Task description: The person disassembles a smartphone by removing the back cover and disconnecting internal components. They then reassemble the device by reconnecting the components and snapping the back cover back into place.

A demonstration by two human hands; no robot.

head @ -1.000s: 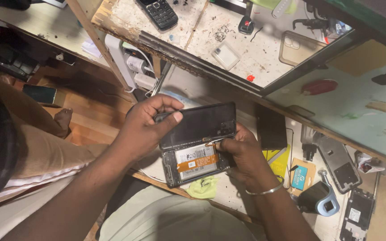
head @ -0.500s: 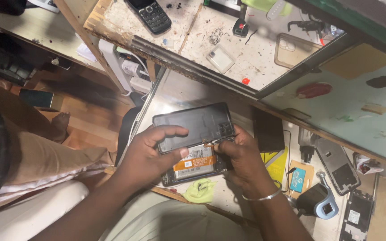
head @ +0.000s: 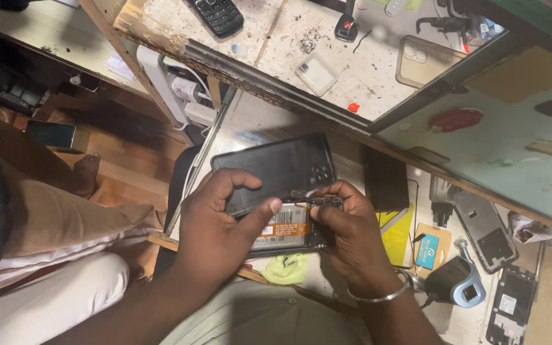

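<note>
1. Nearest the camera, the left hand (head: 215, 233) pinches the dark back cover (head: 276, 169) of a phone, thumb on its lower edge and fingers curled over the top, so the grip is closed on the cover. The cover is tilted up from the phone body (head: 289, 230) and lies partly over it.

2. The right hand (head: 352, 239), with a metal bangle (head: 375, 295) at the wrist, presses its fingertips against the top corner of the opened phone body, closed around that edge. I cannot tell whether it holds a small tool.

3. The phone body lies on the work surface between both hands, its battery with an orange label (head: 285, 229) showing under the raised cover. A green cloth (head: 287, 267) sits just below it.

4. To handle this well, in my judgement: lift the cover slowly and evenly, keep the body pinned flat with the right hand, and watch for any clip or ribbon at the corner where the fingers meet, since bending there could crack the cover.

5. Just beyond, a black flat panel (head: 384, 180) lies beside the phone, with yellow and blue cards (head: 426, 250) near it and a small blue-and-black device (head: 458, 282).

6. Farther off, the upper bench carries a black keypad phone (head: 220, 15), a clear phone case (head: 426, 61) and a small clear box (head: 316, 73).
</note>
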